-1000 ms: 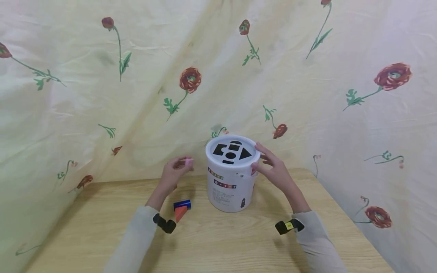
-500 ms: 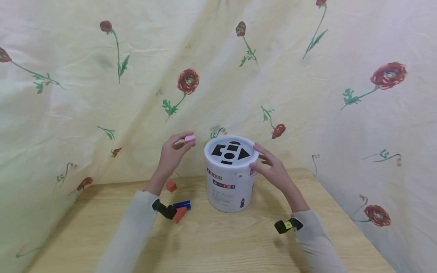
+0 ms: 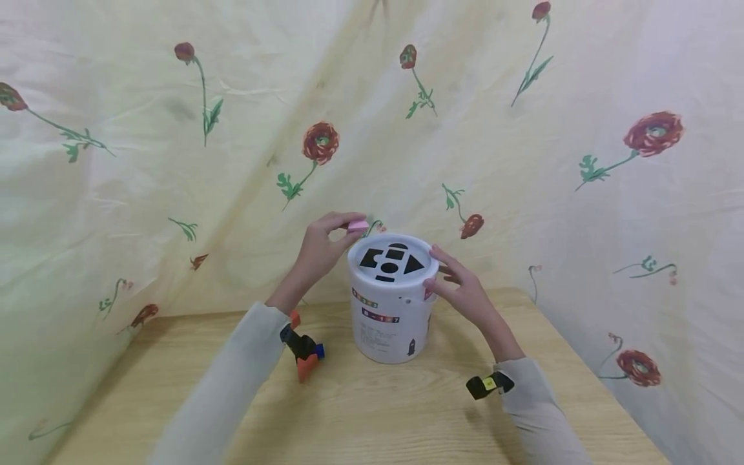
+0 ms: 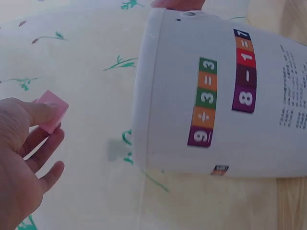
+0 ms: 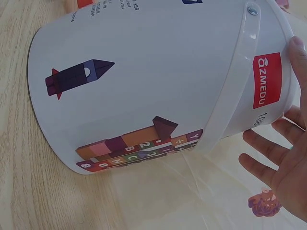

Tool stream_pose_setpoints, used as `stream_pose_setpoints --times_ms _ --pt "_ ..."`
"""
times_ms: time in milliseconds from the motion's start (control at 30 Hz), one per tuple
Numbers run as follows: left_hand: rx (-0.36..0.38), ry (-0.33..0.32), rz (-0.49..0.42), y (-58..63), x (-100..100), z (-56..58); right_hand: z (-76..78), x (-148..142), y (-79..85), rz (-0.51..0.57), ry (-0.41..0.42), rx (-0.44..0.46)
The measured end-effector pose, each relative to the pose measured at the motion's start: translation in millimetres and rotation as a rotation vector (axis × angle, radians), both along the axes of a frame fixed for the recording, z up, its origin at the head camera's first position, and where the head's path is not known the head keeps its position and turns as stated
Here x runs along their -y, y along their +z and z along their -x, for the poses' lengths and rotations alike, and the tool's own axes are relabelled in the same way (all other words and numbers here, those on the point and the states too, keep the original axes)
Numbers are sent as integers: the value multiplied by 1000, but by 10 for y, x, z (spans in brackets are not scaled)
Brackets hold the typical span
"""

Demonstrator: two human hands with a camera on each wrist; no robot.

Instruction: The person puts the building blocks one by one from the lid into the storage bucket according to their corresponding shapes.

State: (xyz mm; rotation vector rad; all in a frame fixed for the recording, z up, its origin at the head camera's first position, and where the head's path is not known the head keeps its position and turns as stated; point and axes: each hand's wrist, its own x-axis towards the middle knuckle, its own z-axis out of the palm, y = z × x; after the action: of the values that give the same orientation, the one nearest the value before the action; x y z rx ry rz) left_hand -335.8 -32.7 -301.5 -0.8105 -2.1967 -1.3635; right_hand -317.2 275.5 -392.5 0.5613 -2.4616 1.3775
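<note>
My left hand (image 3: pixel 325 248) pinches a small pink block (image 3: pixel 357 226) between thumb and fingers, just above the back left of the lid. In the left wrist view, the pink block (image 4: pixel 53 112) is apart from the bucket. The white bucket (image 3: pixel 386 329) stands upright on the table; its lid (image 3: pixel 402 276) has several dark shaped holes, including a triangle, a circle and a square. At the lid's right rim rest the thumb and forefinger of my right hand (image 3: pixel 462 290). In the right wrist view, the other fingers (image 5: pixel 264 147) of that hand are extended, loosely spread.
On the wooden table (image 3: pixel 418 413), left of the bucket, lie a red-orange triangular block (image 3: pixel 307 367), a blue block (image 3: pixel 320 351) and another red-orange block (image 3: pixel 295 319), partly hidden by my left wrist camera. A flower-patterned cloth (image 3: pixel 244 161) hangs behind the table.
My left hand has risen and moved right with the pink block, from beside the bucket to the lid's left edge. The right hand has stayed on the rim.
</note>
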Motion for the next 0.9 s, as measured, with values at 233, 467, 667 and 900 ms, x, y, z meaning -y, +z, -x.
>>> stream_pose_setpoints --times_ms 233,467,667,900 --pt "22 29 23 -55 -242 75 0 -1 -20 2 -1 1" --pt "25 73 55 -157 -529 191 -10 -8 -3 7 -1 1" --pt "52 114 146 -228 -721 267 2 -6 -23 27 7 -11" --pt "4 194 253 -235 -823 348 -7 -9 -14 26 2 -22"
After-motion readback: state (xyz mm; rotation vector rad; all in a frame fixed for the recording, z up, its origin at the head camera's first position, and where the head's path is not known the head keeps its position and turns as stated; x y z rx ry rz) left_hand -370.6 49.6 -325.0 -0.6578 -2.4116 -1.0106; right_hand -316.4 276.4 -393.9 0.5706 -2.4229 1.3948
